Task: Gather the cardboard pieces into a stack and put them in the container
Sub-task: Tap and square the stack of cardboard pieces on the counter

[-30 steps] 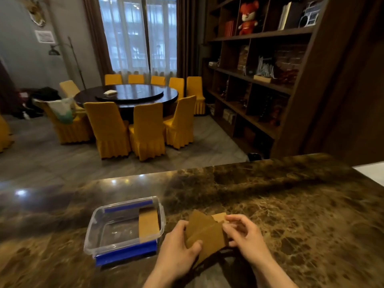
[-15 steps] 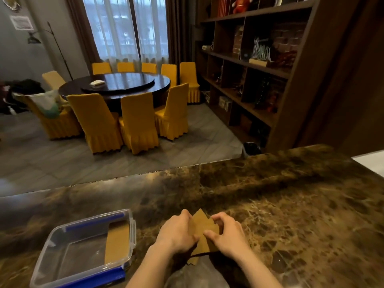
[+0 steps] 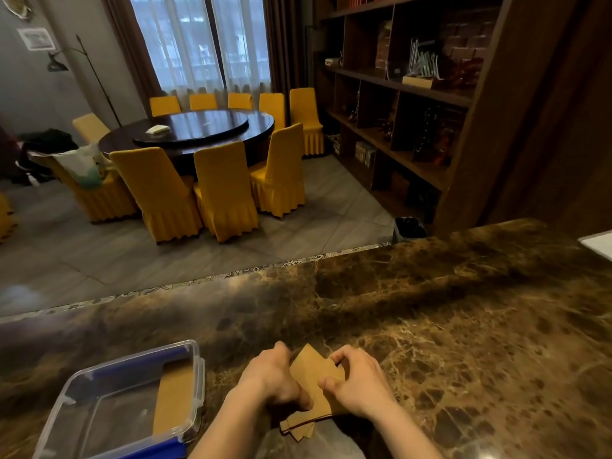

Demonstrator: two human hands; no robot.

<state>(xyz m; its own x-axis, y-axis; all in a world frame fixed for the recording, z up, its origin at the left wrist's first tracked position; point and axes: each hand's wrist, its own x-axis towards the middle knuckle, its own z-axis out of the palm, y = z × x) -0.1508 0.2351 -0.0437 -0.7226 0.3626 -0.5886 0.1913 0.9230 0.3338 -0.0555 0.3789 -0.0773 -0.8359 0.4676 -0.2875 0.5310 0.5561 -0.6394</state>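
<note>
We had the cardboard pieces [image 3: 313, 380] pinched between our left hand [image 3: 276, 380] and right hand [image 3: 359, 384], both clamped on the bundle just over the marble counter [image 3: 463, 326], right of the clear container [image 3: 198, 369]. Corners stuck out unevenly, so we figured loose pieces could've slid out or snagged the rim

A: Dim interior. Daylight through curtained window [image 3: 202, 44], cool, soft.
B: Sheen on marble counter [image 3: 430, 326]; far-left edge smeared. Shelving [image 3: 414, 94] leans: wide-angle bend. Soft shadows.
</note>
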